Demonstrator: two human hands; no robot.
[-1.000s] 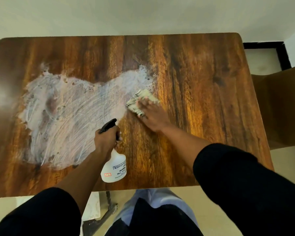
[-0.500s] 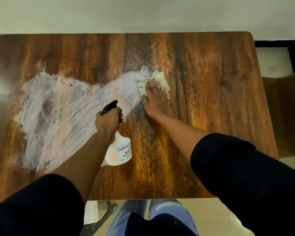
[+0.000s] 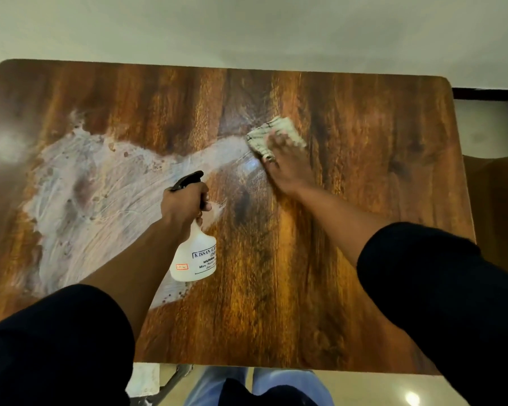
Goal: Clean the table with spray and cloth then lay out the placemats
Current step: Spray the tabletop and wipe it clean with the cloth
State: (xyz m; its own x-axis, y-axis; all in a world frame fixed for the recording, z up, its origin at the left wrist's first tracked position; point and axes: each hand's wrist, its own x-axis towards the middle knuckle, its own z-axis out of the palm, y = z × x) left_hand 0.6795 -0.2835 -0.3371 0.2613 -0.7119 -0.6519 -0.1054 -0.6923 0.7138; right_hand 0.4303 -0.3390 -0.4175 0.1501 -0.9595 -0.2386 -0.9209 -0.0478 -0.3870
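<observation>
Pale wall behind, pale floor below. One brown wooden bench (image 3: 349, 230), shiny, with rounded far corners. One big white smear of foam (image 3: 100, 200) across the left half of the bench, streaked and dotted with small brown spots at its edges. One spray bottle (image 3: 194, 256), white with a black trigger top, held up over the bench near the middle, with a printed label and a small red sticker on its side. Left grip (image 3: 185, 205) curled tight round the neck of the spray bottle, one finger in front by the trigger. One cloth (image 3: 273, 136), pale with dark stripes, bunched flat on the bench at the right tip of the foam. Right grip (image 3: 285, 165) pressed down on the cloth, fingers stretched out flat over it, thumb on the wood beside it. Two arms in black sleeves (image 3: 440, 303) reaching in from below. Blue trousers (image 3: 279, 385) just past the near edge of the bench. Part of one brown chair (image 3: 496, 215) at the right side.
</observation>
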